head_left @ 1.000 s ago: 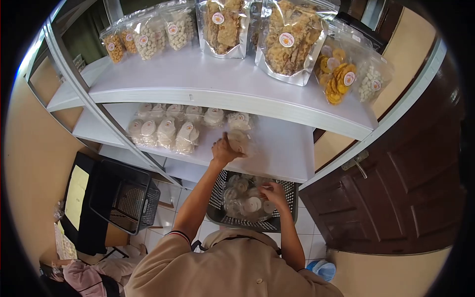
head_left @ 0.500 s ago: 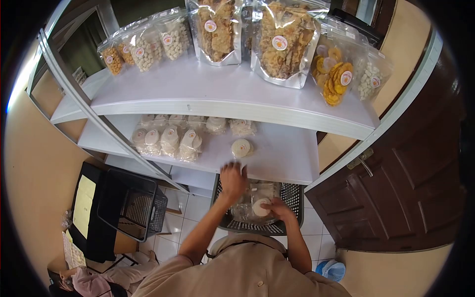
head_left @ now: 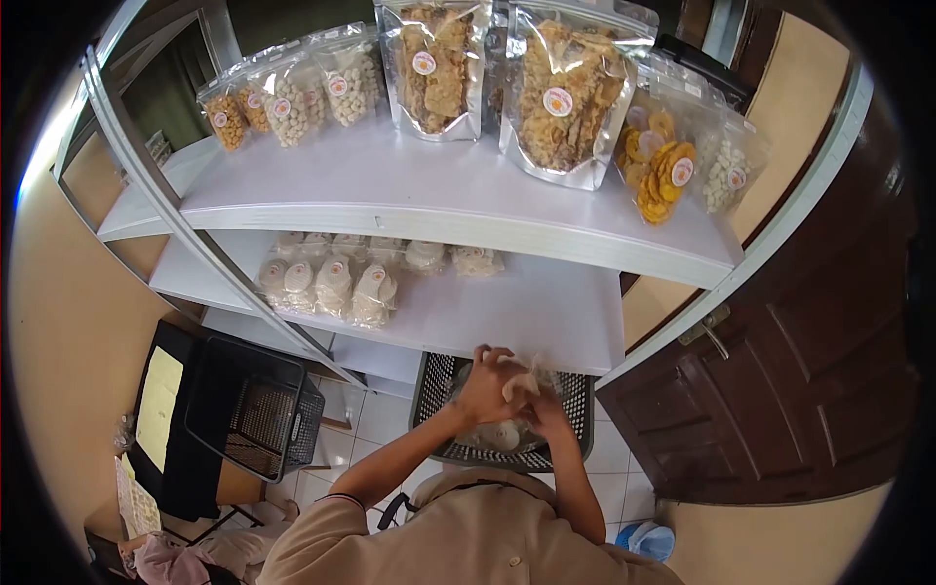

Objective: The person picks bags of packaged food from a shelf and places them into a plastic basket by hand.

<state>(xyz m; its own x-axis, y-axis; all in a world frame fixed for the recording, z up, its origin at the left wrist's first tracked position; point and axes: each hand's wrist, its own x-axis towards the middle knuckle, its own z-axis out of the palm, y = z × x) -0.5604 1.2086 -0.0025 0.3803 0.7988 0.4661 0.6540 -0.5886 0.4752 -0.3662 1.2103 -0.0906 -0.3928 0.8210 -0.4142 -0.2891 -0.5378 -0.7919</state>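
Note:
My left hand (head_left: 490, 387) is over the black basket (head_left: 417, 421), below the lower shelf's front edge, its upper fingers curved and apart. Close against it on the right, my right hand (head_left: 542, 411) pinches a clear packet (head_left: 522, 381) with pale round pieces; the packet sits between both hands and is partly blurred. More clear packets (head_left: 503, 436) with white round contents lie in the basket, partly hidden by my hands and forearms. Similar packets (head_left: 334, 285) stand in rows on the left of the lower shelf (head_left: 507, 307).
The upper shelf (head_left: 419, 185) bears pouches of snacks (head_left: 568, 97). A second black basket (head_left: 249, 405) is at the left by a black-covered table. Someone in pink (head_left: 175, 561) is at the lower left. A brown door (head_left: 780, 390) and a blue bin (head_left: 646, 539) are at the right.
The single round packet near the lower shelf's front edge is gone from there. My left hand has moved down and right, and my right hand has come up beside it.

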